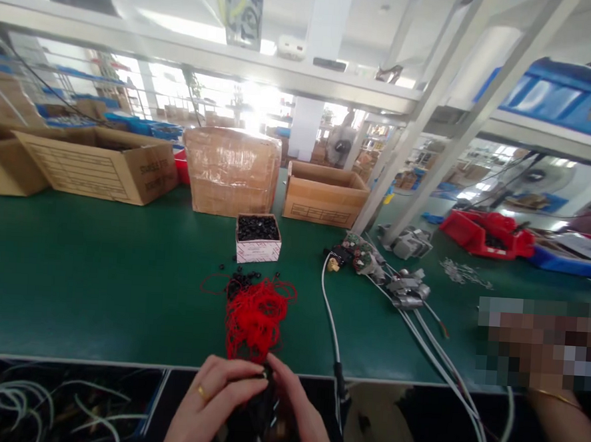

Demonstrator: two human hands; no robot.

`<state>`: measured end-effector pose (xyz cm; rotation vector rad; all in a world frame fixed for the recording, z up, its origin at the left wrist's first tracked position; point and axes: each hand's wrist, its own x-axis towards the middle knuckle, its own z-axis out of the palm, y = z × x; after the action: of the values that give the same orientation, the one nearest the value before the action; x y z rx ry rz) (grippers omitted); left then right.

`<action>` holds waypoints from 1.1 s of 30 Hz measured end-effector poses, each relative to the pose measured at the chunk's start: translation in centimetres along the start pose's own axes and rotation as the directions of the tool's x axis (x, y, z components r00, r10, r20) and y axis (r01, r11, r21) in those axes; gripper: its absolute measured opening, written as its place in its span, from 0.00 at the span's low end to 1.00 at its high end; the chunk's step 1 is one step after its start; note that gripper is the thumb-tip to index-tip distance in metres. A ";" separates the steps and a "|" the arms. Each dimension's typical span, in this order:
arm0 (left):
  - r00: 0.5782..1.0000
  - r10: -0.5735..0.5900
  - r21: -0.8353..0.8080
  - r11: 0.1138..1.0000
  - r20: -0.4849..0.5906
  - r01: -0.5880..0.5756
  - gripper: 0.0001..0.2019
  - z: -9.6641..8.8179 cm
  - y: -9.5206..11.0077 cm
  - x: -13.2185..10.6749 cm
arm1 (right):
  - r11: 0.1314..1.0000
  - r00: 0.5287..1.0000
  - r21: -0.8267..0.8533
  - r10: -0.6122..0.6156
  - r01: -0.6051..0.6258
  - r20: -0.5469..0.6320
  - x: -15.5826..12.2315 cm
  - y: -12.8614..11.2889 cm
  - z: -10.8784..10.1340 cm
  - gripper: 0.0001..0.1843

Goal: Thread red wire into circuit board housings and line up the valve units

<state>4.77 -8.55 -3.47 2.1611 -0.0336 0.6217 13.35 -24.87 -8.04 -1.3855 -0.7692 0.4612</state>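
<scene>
Directly ahead, red cords (255, 315) and a bead box (258, 238) lie.

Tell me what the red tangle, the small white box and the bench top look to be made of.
Red tangle: thin cord or elastic loops, matte, limp strands. Small white box: printed cardboard, folded edges. Bench top: green mat, probably rubber, dull and smooth.

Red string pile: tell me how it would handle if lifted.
Likely floppy: the red strings lie in loose tangled loops. Probably light, being thin. Lifting one may drag others, and the black bits lying among them.
</scene>
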 end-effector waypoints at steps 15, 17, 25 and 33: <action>0.988 -0.152 -0.213 0.965 0.011 0.151 0.35 4.7 1.0 3.3 | 0.996 0.968 -0.064 0.050 -0.068 -0.244 1.2 1.2 -4.8 0.50; 0.980 -0.196 -0.158 0.969 -0.021 0.190 0.33 5.3 0.8 3.8 | 0.990 0.975 -0.132 0.020 -0.050 -0.219 1.9 1.0 -5.1 0.47; 0.944 -0.330 -0.145 0.933 0.022 0.330 0.39 6.6 -0.3 4.6 | 0.936 0.997 -0.345 0.070 -0.078 -0.033 3.5 -0.4 -5.6 0.41; 0.957 -0.287 -0.264 0.921 0.042 0.287 0.27 7.2 0.4 5.8 | 0.846 0.976 -0.531 0.146 -0.039 0.161 5.0 -3.9 -10.8 0.32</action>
<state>12.76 -13.11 -4.19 1.8571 0.1866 0.4177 23.90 -29.51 -3.20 -1.9179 -1.0445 0.4872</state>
